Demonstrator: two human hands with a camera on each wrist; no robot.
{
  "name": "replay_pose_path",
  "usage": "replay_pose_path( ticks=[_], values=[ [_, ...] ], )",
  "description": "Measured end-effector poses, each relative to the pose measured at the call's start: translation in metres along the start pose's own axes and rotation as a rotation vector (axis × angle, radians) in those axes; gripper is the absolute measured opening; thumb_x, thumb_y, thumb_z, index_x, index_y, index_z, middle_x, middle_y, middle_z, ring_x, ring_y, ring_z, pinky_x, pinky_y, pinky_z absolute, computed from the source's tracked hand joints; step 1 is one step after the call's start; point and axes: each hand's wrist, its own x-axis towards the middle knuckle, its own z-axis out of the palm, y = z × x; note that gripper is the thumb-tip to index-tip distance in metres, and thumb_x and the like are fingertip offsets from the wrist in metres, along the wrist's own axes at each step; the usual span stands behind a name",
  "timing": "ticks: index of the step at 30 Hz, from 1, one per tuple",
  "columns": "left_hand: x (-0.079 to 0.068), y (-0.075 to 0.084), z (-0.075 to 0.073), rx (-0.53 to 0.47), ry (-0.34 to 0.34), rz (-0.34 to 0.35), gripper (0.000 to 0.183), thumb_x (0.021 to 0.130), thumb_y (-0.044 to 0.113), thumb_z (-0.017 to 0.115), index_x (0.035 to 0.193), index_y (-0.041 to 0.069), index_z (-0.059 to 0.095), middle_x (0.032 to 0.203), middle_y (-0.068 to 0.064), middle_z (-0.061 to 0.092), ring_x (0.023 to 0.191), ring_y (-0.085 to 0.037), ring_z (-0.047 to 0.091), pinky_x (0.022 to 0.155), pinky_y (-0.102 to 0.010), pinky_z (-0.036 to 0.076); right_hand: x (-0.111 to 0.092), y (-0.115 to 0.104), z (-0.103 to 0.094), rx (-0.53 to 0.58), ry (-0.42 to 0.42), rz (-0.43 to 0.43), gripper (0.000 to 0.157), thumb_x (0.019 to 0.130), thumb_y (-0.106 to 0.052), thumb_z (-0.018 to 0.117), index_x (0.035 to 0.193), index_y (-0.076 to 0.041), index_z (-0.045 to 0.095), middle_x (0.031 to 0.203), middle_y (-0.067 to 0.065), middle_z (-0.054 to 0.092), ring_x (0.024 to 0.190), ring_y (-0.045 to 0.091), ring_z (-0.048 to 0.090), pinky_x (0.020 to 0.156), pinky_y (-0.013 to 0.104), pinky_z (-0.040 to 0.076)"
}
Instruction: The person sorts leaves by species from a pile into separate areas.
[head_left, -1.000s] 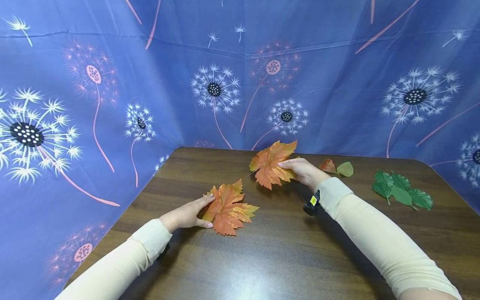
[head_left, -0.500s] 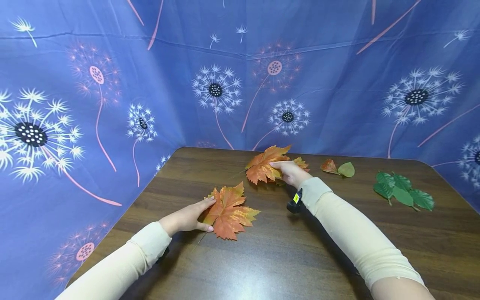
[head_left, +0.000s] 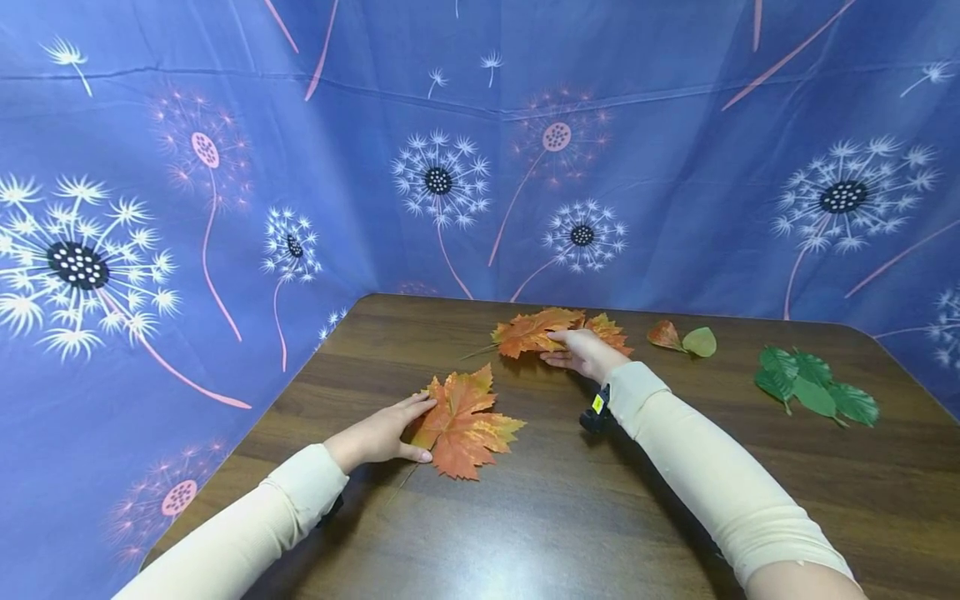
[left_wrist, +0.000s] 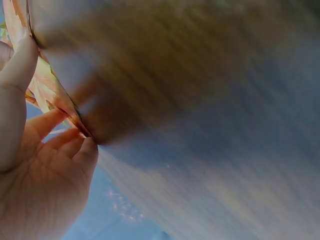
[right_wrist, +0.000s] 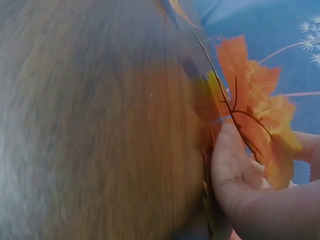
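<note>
An orange maple leaf lies on the table, its stem pointing toward the near left. My left hand rests at its left edge, thumb and fingers spread and touching the leaf. Fingertips meet the tabletop by the leaf's rim in the left wrist view. Farther back, my right hand pinches a second orange maple leaf low over the table. That leaf stands between thumb and fingers in the right wrist view. Another orange leaf shows behind the right hand, partly hidden.
A small reddish leaf and a round green leaf lie right of the right hand. Several dark green leaves form a cluster on the right side of the brown wooden table. A blue dandelion-print cloth hangs behind.
My right hand has moved left and lowered its maple leaf from a raised tilt to nearly flat, uncovering another orange leaf behind it. The left hand stays on its leaf.
</note>
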Motion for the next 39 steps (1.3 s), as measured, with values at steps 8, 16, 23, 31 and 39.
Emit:
replay_pose_path(
  ticks=[8, 16, 23, 31, 39],
  values=[
    [0.001, 0.004, 0.003, 0.035, 0.059, 0.000, 0.087, 0.076, 0.033, 0.082, 0.147, 0.004, 0.041, 0.153, -0.026, 0.032, 0.137, -0.045, 0.037, 0.107, -0.055, 0.037, -0.001, 0.005, -0.003, -0.266, -0.002, -0.075, 0.049, 0.105, -0.014, 0.040, 0.150, 0.002, 0.029, 0.158, 0.021, 0.023, 0.112, 0.031, 0.060, 0.096, 0.037, 0.052],
    [0.006, 0.011, 0.003, 0.058, 0.183, -0.002, 0.097, 0.064, 0.026, 0.091, 0.141, -0.007, 0.043, 0.137, -0.022, 0.055, 0.127, -0.036, 0.052, 0.106, -0.046, 0.042, -0.010, 0.002, 0.001, -0.688, 0.323, -0.232, 0.033, 0.092, -0.022, 0.067, 0.117, -0.001, 0.067, 0.123, 0.019, 0.061, 0.092, 0.024, 0.060, 0.073, 0.034, 0.052],
    [0.005, 0.011, 0.004, 0.093, 0.230, 0.012, 0.093, 0.062, 0.029, 0.092, 0.137, -0.007, 0.049, 0.133, -0.022, 0.058, 0.123, -0.036, 0.056, 0.104, -0.045, 0.044, -0.018, -0.001, -0.007, -0.689, 0.343, -0.277, 0.030, 0.093, -0.019, 0.066, 0.115, 0.000, 0.068, 0.109, 0.021, 0.067, 0.080, 0.024, 0.063, 0.064, 0.031, 0.050],
    [0.004, 0.010, 0.006, 0.081, 0.250, 0.013, 0.090, 0.061, 0.027, 0.092, 0.134, -0.006, 0.052, 0.128, -0.021, 0.062, 0.117, -0.034, 0.060, 0.099, -0.044, 0.048, -0.021, 0.000, -0.025, -0.715, 0.348, -0.283, 0.042, 0.091, -0.022, 0.068, 0.126, 0.000, 0.062, 0.127, 0.020, 0.060, 0.112, 0.035, 0.057, 0.090, 0.045, 0.049],
    [0.004, 0.009, 0.006, 0.075, 0.263, 0.005, 0.089, 0.061, 0.027, 0.092, 0.134, -0.004, 0.053, 0.127, -0.019, 0.063, 0.114, -0.033, 0.061, 0.098, -0.044, 0.048, -0.018, 0.002, -0.042, -0.795, 0.227, -0.228, 0.082, 0.088, -0.027, 0.072, 0.152, 0.000, 0.027, 0.152, 0.025, 0.034, 0.140, 0.042, 0.031, 0.112, 0.053, 0.032]
  ],
)
